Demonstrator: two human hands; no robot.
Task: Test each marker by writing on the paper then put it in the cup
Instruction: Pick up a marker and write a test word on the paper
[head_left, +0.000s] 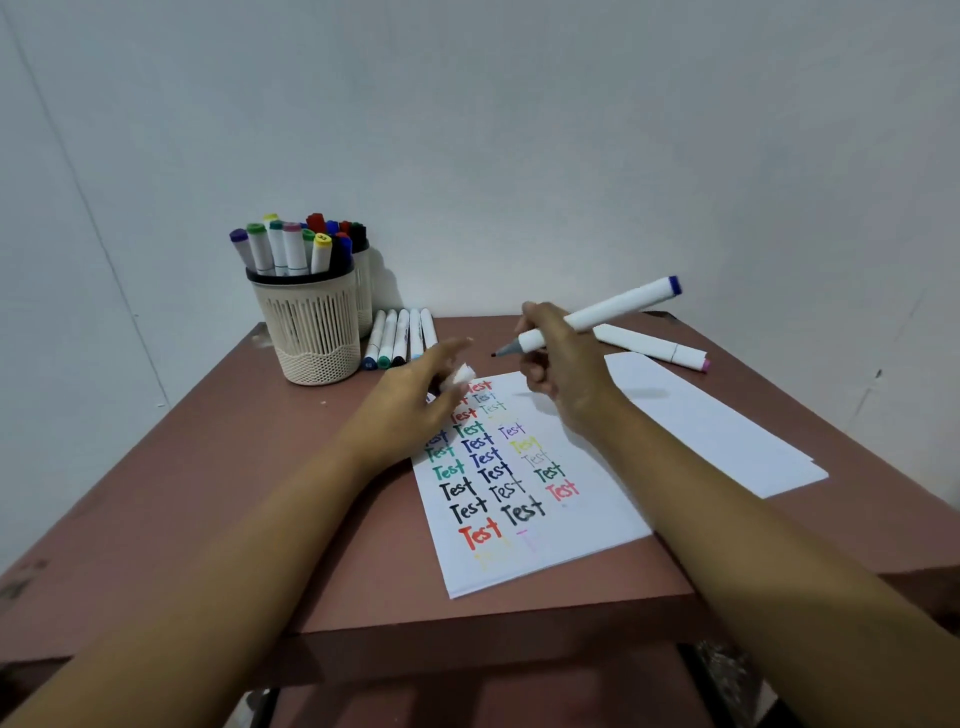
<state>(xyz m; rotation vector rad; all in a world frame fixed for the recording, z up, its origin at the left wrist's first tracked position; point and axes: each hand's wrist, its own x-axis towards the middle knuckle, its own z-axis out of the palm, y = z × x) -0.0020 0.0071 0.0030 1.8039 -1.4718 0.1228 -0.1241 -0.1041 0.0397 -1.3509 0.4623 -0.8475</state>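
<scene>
Fingers of the right hand (563, 374) curl round a white marker (602, 312) with a blue end. Its grey tip is bare and points left, up in the air over the far end of the paper (582, 525). The paper lies in the middle of the desk (234, 493) and is full of the word "Test" in many colours. The left hand (410, 405) is over the paper's far left corner and pinches a small white cap (461, 375); this hand is blurry. The cup (311, 332) stands at the desk's far left corner, full of markers. Five more markers (400, 338) lie in a row just beside it. One pink-ended marker (654, 345) lies near the far right edge.
</scene>
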